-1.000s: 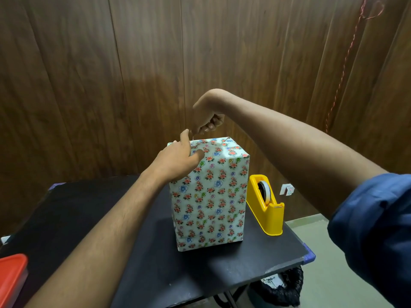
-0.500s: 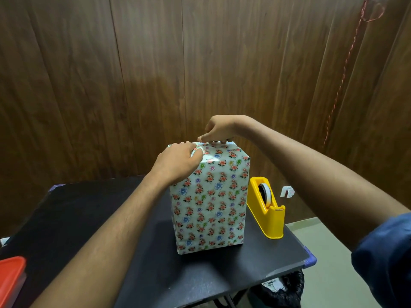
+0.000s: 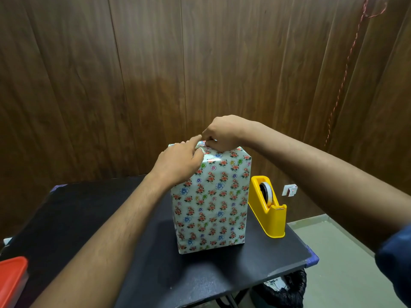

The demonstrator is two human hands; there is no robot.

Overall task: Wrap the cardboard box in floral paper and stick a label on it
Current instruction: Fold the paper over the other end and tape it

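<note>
The box wrapped in floral paper [image 3: 211,203] stands upright on the black table [image 3: 89,214]. My left hand [image 3: 178,161] lies on its top left edge, fingers curled over the folded paper and holding it down. My right hand [image 3: 224,132] rests on the top of the box, fingertips pinched right against my left thumb. A small shiny bit, apparently a strip of clear tape, shows under those fingertips. The top face of the box is mostly hidden by both hands. No label is in view.
A yellow tape dispenser [image 3: 269,210] stands just right of the box near the table's right edge. A red-lidded container [image 3: 11,278] sits at the near left corner. A black bin bag [image 3: 282,290] is under the table. Wooden wall panels stand close behind.
My right hand came down from above the box onto its top and closed in against my left thumb. My left hand stayed on the top left edge.
</note>
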